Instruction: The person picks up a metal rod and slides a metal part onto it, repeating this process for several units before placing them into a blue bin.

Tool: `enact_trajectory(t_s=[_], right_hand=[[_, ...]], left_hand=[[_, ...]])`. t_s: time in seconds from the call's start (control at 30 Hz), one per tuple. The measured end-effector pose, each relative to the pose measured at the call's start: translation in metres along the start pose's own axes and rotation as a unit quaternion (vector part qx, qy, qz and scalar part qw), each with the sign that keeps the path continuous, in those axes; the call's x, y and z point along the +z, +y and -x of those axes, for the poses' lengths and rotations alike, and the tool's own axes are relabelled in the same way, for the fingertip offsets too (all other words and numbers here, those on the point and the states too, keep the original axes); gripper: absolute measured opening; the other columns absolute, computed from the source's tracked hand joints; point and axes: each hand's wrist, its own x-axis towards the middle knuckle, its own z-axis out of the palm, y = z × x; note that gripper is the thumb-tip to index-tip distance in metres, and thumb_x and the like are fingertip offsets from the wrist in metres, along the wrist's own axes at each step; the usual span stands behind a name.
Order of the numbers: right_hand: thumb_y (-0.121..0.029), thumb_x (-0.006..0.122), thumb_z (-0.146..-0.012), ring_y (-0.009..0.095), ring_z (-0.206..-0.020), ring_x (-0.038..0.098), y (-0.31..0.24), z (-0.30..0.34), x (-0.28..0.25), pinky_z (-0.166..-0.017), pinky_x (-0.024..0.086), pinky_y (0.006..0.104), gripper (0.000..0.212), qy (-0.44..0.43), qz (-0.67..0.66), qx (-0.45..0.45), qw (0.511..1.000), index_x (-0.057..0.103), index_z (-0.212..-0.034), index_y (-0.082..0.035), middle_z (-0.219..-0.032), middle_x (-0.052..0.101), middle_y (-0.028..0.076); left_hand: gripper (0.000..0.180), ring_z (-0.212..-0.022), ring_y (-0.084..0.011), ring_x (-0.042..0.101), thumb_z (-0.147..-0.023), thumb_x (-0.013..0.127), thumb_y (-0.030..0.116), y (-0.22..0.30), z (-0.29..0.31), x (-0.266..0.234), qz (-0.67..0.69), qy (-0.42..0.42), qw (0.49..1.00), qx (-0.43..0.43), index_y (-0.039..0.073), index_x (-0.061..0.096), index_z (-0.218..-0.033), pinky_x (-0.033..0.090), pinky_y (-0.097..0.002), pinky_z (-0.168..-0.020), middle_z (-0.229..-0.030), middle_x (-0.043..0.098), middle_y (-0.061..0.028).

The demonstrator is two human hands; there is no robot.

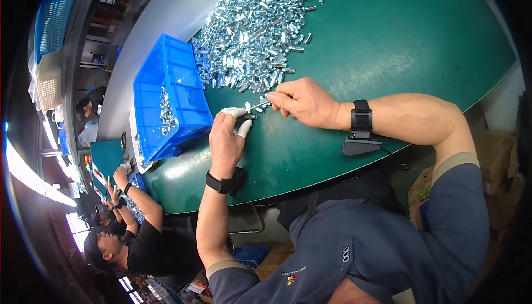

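Observation:
My left hand (224, 142), with white finger covers (235, 111) on its fingertips, pinches a small shiny metal piece (251, 116) between thumb and finger. My right hand (310, 103) is closed round a thin metal rod (259, 105), which points left to the fingertips of my left hand. Whether the rod's tip is in the piece or only beside it I cannot tell. A few loose metal pieces lie just beyond my fingers, at the near edge of a large pile of small silvery metal parts (260, 32).
A blue plastic bin (191, 93) with similar parts inside stands left of the pile. The green tabletop (399, 43) curves along my front. Black straps with devices sit on both wrists. A person in black (160, 248) works at the table to my left.

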Motion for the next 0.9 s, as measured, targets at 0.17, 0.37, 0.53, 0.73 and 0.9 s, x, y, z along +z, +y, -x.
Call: enact_trajectory(t_s=[0.17,0.37,0.53,0.73,0.9], right_hand=[[-0.036,0.059,-0.104,0.017,-0.06,0.063,-0.001,0.0,0.003,-0.06,0.049,0.0352,0.041,-0.006,0.012,-0.004,1.0,0.07,-0.081,-0.004,-0.066,0.068,0.007],[-0.035,0.061,-0.101,0.029,-0.063,0.064,0.001,0.0,0.003,-0.062,0.049,0.0415,0.038,-0.014,0.073,-0.034,0.997,0.069,-0.082,-0.002,-0.069,0.067,0.013],[-0.034,0.063,-0.098,0.039,-0.068,0.061,0.006,0.0,0.003,-0.063,0.048,0.0468,0.035,-0.005,0.104,-0.048,0.993,0.068,-0.083,-0.002,-0.073,0.065,0.018],[-0.034,0.062,-0.097,0.039,-0.067,0.061,0.003,0.0,0.002,-0.063,0.047,0.0471,0.036,-0.02,0.108,-0.063,0.992,0.068,-0.08,-0.002,-0.072,0.064,0.019],[-0.035,0.061,-0.098,0.033,-0.064,0.063,0.003,0.001,0.002,-0.063,0.049,0.0442,0.038,-0.059,0.098,-0.05,0.992,0.07,-0.078,-0.004,-0.068,0.066,0.014]], left_hand=[[0.038,-0.095,-0.0294,0.066,-0.082,0.079,0.0,0.003,0.004,0.004,0.038,0.028,0.999,-0.003,0.006,0.07,-0.119,0.053,-0.0374,-0.084,-0.103,0.069,-0.0113],[0.037,-0.092,-0.0194,0.068,-0.085,0.077,-0.003,0.0,0.007,0.005,0.081,0.007,0.995,-0.055,0.005,0.07,-0.121,0.054,-0.0311,-0.084,-0.103,0.071,-0.0075],[0.037,-0.088,-0.0155,0.067,-0.086,0.076,-0.004,0.011,0.015,0.003,0.151,0.034,0.985,-0.071,0.004,0.07,-0.122,0.054,-0.0293,-0.082,-0.1,0.071,-0.0056],[0.037,-0.088,-0.0153,0.067,-0.087,0.076,-0.004,0.019,0.016,0.0,0.154,0.063,0.985,-0.043,0.004,0.07,-0.122,0.054,-0.0296,-0.083,-0.099,0.071,-0.0055],[0.037,-0.088,-0.0173,0.068,-0.086,0.077,-0.005,0.027,0.014,-0.002,0.154,0.052,0.987,0.001,0.004,0.07,-0.121,0.054,-0.0306,-0.083,-0.099,0.071,-0.0068]])
